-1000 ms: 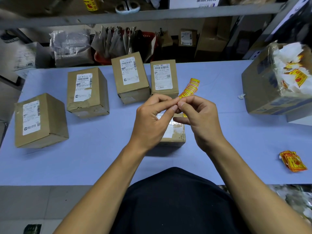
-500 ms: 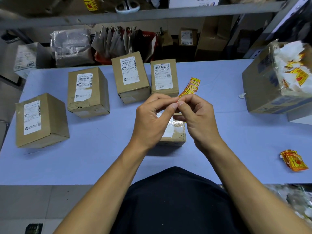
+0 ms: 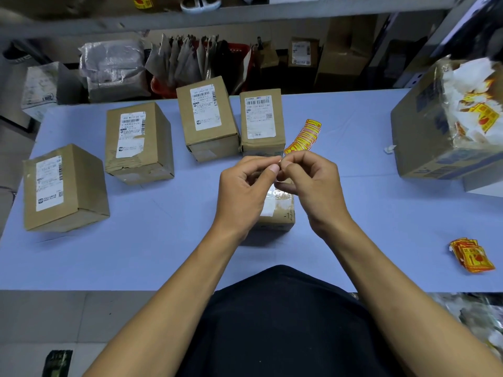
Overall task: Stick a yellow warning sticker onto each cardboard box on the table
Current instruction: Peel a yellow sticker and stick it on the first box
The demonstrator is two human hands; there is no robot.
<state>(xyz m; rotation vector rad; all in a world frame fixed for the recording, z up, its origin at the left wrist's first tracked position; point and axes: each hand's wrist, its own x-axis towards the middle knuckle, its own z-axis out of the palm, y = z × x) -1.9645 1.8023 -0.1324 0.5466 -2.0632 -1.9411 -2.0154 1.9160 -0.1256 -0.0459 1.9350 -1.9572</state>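
No yellow sticker is seen on any box [image 3: 206,119] yet, so all are judged undone, while the sticker strip [image 3: 303,137] is pinched above the nearest box [image 3: 279,210] by the left hand [image 3: 245,191] and right hand [image 3: 313,186].

Near box [image 3: 277,213] mostly hidden behind left hand [image 3: 242,194] and right hand [image 3: 313,191]; its label barely shows. Lower end of sticker strip [image 3: 303,137] hidden by fingers, so can't tell which hand holds it. Big carton [image 3: 424,137] cut by right edge. Shelf [image 3: 245,12] blurred, cropped at top.
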